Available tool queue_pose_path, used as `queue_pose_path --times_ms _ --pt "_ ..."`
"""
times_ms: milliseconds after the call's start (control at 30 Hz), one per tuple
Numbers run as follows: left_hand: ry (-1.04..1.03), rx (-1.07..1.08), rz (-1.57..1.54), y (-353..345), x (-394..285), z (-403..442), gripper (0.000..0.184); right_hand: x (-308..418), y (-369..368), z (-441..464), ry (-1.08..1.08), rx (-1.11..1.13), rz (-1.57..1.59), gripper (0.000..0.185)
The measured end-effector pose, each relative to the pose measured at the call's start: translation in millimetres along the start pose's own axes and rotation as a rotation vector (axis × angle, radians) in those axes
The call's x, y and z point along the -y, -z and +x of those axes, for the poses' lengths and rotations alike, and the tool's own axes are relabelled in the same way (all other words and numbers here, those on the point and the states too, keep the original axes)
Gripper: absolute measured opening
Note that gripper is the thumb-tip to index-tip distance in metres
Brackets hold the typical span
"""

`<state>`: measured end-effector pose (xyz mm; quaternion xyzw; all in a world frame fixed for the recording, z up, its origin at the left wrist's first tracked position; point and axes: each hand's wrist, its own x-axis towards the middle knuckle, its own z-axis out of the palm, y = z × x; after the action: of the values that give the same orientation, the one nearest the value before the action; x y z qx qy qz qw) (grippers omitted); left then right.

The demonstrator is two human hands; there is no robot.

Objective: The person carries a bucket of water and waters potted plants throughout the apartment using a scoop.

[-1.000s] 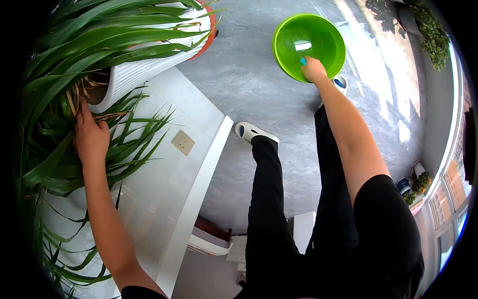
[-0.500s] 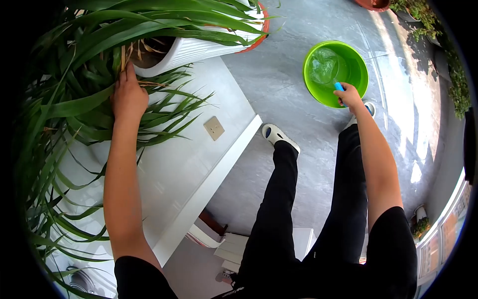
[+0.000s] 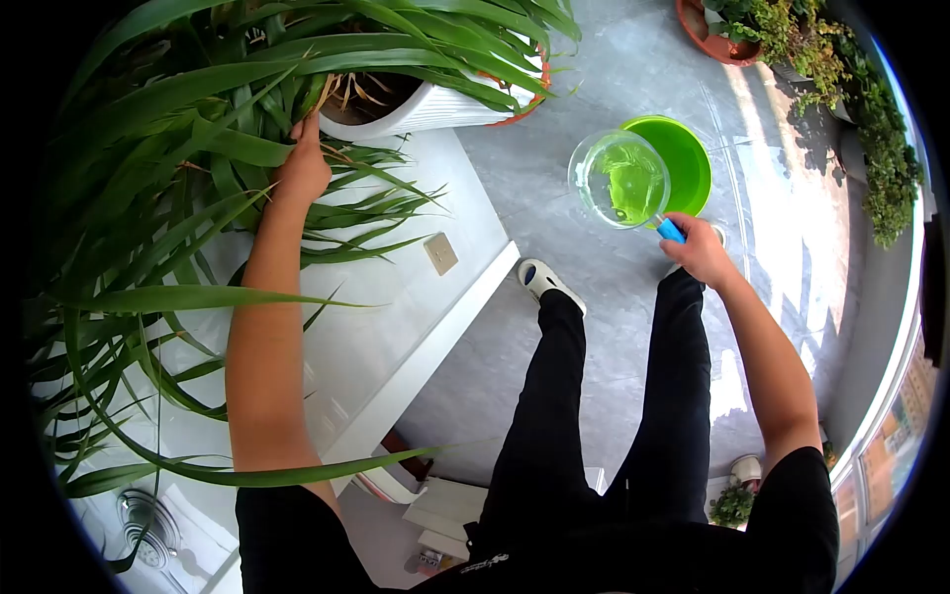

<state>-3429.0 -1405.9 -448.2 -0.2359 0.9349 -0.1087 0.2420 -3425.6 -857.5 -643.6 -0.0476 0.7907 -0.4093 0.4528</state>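
Over grey floor [image 3: 485,371], outstretched right grip [image 3: 701,249] holds a clear dipper [image 3: 633,198]; left grip [image 3: 304,173], amid leaves [image 3: 247,147], unclear.

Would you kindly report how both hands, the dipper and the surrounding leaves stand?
Right hand gripping clear dipper by blue handle. Left hand among leaves beside white pot. Dipper overlaps green bucket in view. One long leaf crosses over left forearm.

green basin [image 3: 690,163]: 1 | dipper [image 3: 619,180]: 1 | ribbed planter [image 3: 435,110]: 1 | socket [image 3: 441,254]: 1 | shoes [image 3: 539,278]: 2
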Motion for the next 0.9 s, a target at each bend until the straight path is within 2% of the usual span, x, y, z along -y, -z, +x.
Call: queue_pose_path --times_ms 67,133,167,233,267,333,400,533,633,667,800,833,900 --pt "0.003 0.025 -0.011 -2.7 11.4 5.4 0.083 47.0 2.3 -13.9 0.029 0.079 -0.039 0.045" --pt "0.002 0.049 -0.017 -27.4 40.9 26.9 0.084 87.1 -1.3 -22.4 0.259 0.129 -0.08 0.045" --pt "-0.115 -0.089 0.019 -55.8 69.7 46.1 0.081 112.4 -1.6 -25.1 0.26 0.126 -0.084 0.045" --pt "-0.234 -0.234 0.051 -58.5 82.8 56.1 0.08 165.6 -1.2 -24.6 0.332 0.272 -0.079 0.045" --pt "-0.186 -0.068 -0.263 -39.8 74.5 51.8 0.078 189.5 -2.5 -20.8 0.386 0.321 -0.087 0.043" --pt "-0.144 0.1 -0.586 -16.1 52.6 40.5 0.079 232.2 -5.6 -10.2 0.461 0.414 -0.103 0.038" --pt "0.091 0.202 -1.085 -2.6 38.8 24.1 0.08 268.5 -14.4 7.2 0.461 0.539 -0.091 0.033" --pt "0.124 0.179 -1.179 2.5 38.5 21.4 0.08 319.4 -32.4 50.7 0.459 0.706 -0.051 0.028" --pt "0.039 0.067 -1.185 3.3 45.9 19.9 0.082 343.7 -44.5 88.2 0.414 0.859 0.075 0.022" --pt "0.019 0.014 -1.051 12.7 49.6 15.0 0.083 350.0 -45.0 98.0 0.396 0.906 0.101 0.022" --pt "0.149 0.052 -1.084 43.5 32.7 -0.8 0.086 356.6 -45.5 123.3 0.325 0.922 0.21 0.025" --pt "0.226 0.072 -1.154 44.7 29.8 -1.5 0.087 357.1 -45.9 130.3 0.325 0.924 0.211 0.025" --pt "0.242 0.084 -1.152 30.2 45.1 8.8 0.087 354.2 -46.3 141.3 0.269 0.98 0.239 0.029"
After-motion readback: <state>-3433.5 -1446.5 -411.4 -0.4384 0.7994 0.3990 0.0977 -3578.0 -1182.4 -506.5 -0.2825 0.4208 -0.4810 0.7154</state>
